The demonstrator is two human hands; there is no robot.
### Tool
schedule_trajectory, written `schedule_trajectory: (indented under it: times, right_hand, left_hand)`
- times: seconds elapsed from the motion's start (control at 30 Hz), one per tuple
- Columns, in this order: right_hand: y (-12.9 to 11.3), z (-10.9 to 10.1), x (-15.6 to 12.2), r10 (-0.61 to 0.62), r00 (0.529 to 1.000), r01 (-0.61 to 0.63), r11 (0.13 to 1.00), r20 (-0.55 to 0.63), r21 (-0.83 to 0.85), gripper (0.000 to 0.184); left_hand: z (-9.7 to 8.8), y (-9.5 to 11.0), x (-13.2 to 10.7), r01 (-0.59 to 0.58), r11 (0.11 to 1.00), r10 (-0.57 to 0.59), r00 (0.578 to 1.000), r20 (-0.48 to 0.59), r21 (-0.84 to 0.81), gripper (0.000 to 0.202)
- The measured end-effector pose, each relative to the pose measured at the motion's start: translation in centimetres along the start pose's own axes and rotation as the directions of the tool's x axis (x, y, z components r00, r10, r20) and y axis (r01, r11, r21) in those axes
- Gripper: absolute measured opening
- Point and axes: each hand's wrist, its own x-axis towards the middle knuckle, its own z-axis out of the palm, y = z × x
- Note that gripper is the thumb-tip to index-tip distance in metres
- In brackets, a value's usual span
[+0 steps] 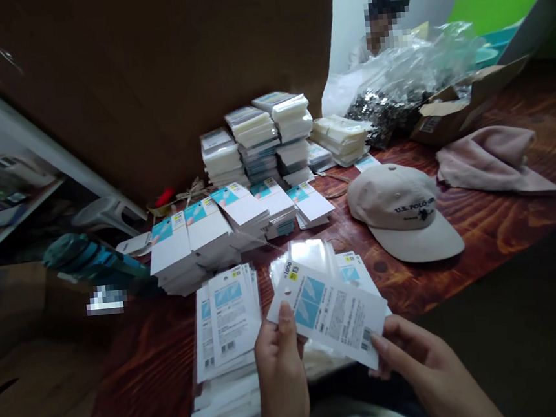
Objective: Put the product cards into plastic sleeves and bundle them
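Note:
Between my two hands a printed cardboard packaging card [333,311] is held at a tilt, its barcode side facing me. My left hand [282,357] pinches the card's left end, thumb on top near the hang hole. At the lower right corner, my right hand [412,356] grips it between thumb and fingers. Just behind the card lie clear plastic sleeves [311,252] and more cards [356,268]. To the left of my left hand is a pile of similar cards [231,316], fanned over one another near the table edge.
Stacks of cards [175,253] line the table's middle, with tall sleeve stacks [252,133] behind. A cap [397,208], a pink cloth [490,157] and an open carton [473,104] sit at right. A bottle [95,260] lies left. Another person [364,51] is at the back.

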Motion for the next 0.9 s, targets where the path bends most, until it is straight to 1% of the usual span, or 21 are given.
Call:
schedule_trajectory:
  times: [0.1,0.23,0.3,0.37,0.43,0.53,0.67,0.73,0.77,0.83,0.87,0.9]
  right_hand:
    - [-0.4,0.6,-0.1,0.014,1.000,-0.014,1.000,-0.013,0.019,0.026]
    - [-1.2,1.5,-0.3,0.012,0.999,-0.012,1.000,-0.036,0.006,0.026]
    - [-1.6,1.8,-0.3,0.009,0.999,-0.010,1.000,-0.050,-0.016,0.026]
    - [-1.9,1.9,-0.3,0.005,0.998,-0.008,0.999,-0.055,-0.045,0.026]
    - [-2.2,1.9,-0.3,-0.001,0.999,-0.003,0.997,-0.051,-0.076,0.027]
    - [-2.3,1.9,-0.2,0.001,0.999,-0.005,0.994,-0.036,-0.109,0.026]
    - [-2.5,2.0,0.1,-0.026,0.999,0.032,0.990,0.042,-0.136,0.027]
    - [-2.5,2.1,0.3,-0.045,0.996,0.057,0.987,0.080,-0.149,0.029]
    - [-2.5,2.2,0.3,-0.052,0.995,0.065,0.986,0.089,-0.153,0.032]
    - [-2.3,2.4,0.5,-0.054,0.993,0.072,0.980,0.102,-0.186,0.037]
    - [-2.2,2.5,0.5,-0.053,0.993,0.075,0.972,0.105,-0.221,0.040]
    - [-2.1,2.6,0.4,-0.049,0.993,0.077,0.961,0.109,-0.265,0.042]
  left_hand:
    - [-0.2,-0.7,-0.5,-0.018,0.993,0.014,0.999,0.038,0.120,0.042]
    - [-0.3,-1.6,-1.2,-0.041,0.955,-0.001,0.990,0.140,0.294,0.044]
    - [-0.4,-1.9,-1.5,-0.076,0.916,0.013,0.987,0.162,0.393,0.045]
    - [-0.5,-2.0,-1.7,-0.114,0.858,0.019,0.981,0.191,0.500,0.046]
    - [-0.6,-2.1,-1.8,-0.147,0.813,0.009,0.971,0.240,0.563,0.046]
    - [-0.7,-2.0,-1.7,-0.200,0.774,0.025,0.958,0.286,0.601,0.042]
    - [-1.0,-1.7,-1.4,-0.268,0.683,0.056,0.947,0.317,0.680,0.039]
    - [-1.1,-1.7,-1.3,-0.324,0.632,0.057,0.926,0.374,0.704,0.037]
    - [-1.2,-1.7,-1.3,-0.362,0.610,0.062,0.909,0.413,0.705,0.036]
    - [-1.4,-1.7,-1.4,-0.438,0.597,0.098,0.871,0.481,0.672,0.034]
    - [-1.6,-1.6,-1.4,-0.457,0.603,0.133,0.866,0.482,0.654,0.033]
    - [-1.8,-1.4,-1.5,-0.452,0.615,0.178,0.878,0.444,0.646,0.032]
